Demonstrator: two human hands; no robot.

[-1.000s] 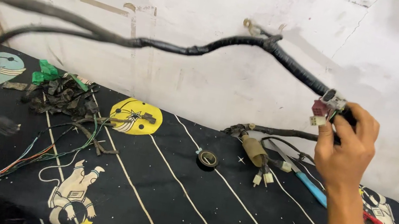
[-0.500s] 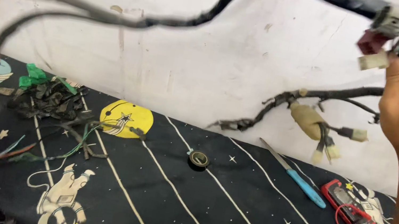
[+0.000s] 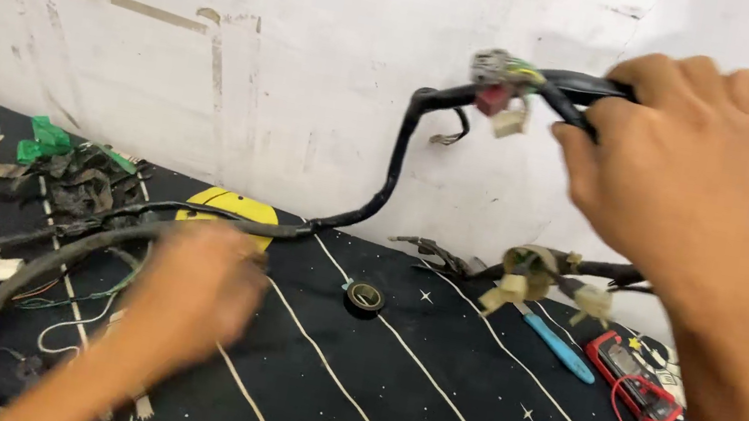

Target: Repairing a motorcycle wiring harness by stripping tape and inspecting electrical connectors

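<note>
Black wiring harness (taped) gripped by right hand.

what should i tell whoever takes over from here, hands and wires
Right hand is raised by the wall, gripping the black harness near its connectors.
Left hand is low on the cloth, on the harness's other end.
Harness runs between the two hands, partly sheathed in black; loose wires lie at the left.
Tape roll, screwdriver and meter lie untouched.
</note>
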